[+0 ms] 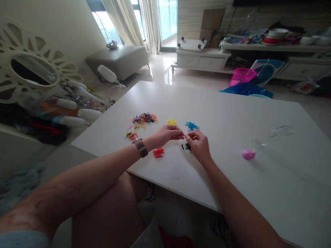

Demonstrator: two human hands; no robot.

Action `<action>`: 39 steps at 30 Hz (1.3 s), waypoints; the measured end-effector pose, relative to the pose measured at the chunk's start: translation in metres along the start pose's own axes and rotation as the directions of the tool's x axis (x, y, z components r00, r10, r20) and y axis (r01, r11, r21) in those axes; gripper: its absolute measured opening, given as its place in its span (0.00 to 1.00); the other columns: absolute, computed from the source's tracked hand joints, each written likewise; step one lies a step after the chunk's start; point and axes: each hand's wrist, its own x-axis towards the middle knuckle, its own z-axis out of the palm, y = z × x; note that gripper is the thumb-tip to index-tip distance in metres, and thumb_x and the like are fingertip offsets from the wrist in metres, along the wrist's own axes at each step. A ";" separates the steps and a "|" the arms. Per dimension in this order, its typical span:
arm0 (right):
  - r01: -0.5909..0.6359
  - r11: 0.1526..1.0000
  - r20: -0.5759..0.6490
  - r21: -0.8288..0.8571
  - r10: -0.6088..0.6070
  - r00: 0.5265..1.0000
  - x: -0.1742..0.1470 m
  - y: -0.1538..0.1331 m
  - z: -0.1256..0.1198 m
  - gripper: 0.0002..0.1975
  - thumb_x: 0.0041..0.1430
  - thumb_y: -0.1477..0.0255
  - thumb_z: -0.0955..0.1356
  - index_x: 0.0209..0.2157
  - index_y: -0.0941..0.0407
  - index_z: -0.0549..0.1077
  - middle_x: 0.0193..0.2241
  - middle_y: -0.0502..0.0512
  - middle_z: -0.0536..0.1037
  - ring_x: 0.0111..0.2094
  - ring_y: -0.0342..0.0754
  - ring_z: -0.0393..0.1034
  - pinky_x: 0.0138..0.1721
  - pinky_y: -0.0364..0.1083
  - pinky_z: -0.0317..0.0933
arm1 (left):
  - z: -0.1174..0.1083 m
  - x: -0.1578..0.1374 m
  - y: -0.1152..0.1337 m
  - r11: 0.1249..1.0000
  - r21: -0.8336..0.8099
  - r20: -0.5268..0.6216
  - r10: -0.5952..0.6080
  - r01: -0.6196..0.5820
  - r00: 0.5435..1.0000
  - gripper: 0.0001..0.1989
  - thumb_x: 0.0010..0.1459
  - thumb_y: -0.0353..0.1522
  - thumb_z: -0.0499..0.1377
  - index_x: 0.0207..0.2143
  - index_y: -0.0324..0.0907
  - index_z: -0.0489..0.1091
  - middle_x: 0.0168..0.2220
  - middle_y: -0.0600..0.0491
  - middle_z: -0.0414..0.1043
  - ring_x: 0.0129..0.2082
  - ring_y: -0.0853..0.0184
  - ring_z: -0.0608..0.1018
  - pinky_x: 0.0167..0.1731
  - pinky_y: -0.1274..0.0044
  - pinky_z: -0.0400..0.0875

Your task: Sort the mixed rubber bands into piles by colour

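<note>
At the frame's centre my left hand (168,133) pinches a small red band (183,134) between closed fingertips; my right hand (199,143) reaches its end, whether gripping I cannot tell; red pile (158,153) below left, blue pile (191,126) just above my right fingers.

This is a home, apparently a living room: long cream fabric curtains (152,27) hang beside bright glass windows (104,26), with a grey padded ottoman (119,57), low white drawer cabinet (210,63) and white petal-framed oval mirror (33,69).
</note>
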 end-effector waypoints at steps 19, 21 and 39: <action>0.088 0.996 0.037 -0.017 -0.087 0.996 -0.002 -0.005 0.001 0.09 0.59 0.71 0.67 0.25 0.55 0.71 0.26 0.49 0.70 0.31 0.45 0.65 0.35 0.46 0.61 | -0.021 0.003 0.010 0.996 0.046 -0.176 0.082 -0.075 0.981 0.09 0.49 0.31 0.70 0.28 0.35 0.74 0.29 0.48 0.77 0.31 0.68 0.80 0.42 0.74 0.72; 0.102 0.995 0.039 -0.022 -0.101 0.994 -0.002 -0.006 0.001 0.09 0.59 0.71 0.67 0.24 0.55 0.71 0.26 0.49 0.69 0.31 0.45 0.65 0.35 0.46 0.61 | -0.020 0.001 0.008 0.988 0.105 -0.123 0.122 -0.109 0.985 0.10 0.49 0.33 0.70 0.29 0.35 0.75 0.29 0.48 0.77 0.32 0.68 0.80 0.41 0.74 0.72; 0.470 0.873 0.513 -0.132 -0.346 0.785 -0.022 -0.007 0.025 0.05 0.64 0.72 0.67 0.33 0.53 0.74 0.31 0.53 0.73 0.36 0.48 0.68 0.40 0.48 0.62 | -0.091 -0.030 0.041 0.953 0.284 -0.296 0.194 -0.108 0.935 0.13 0.48 0.36 0.68 0.34 0.37 0.75 0.36 0.47 0.78 0.32 0.66 0.80 0.39 0.73 0.73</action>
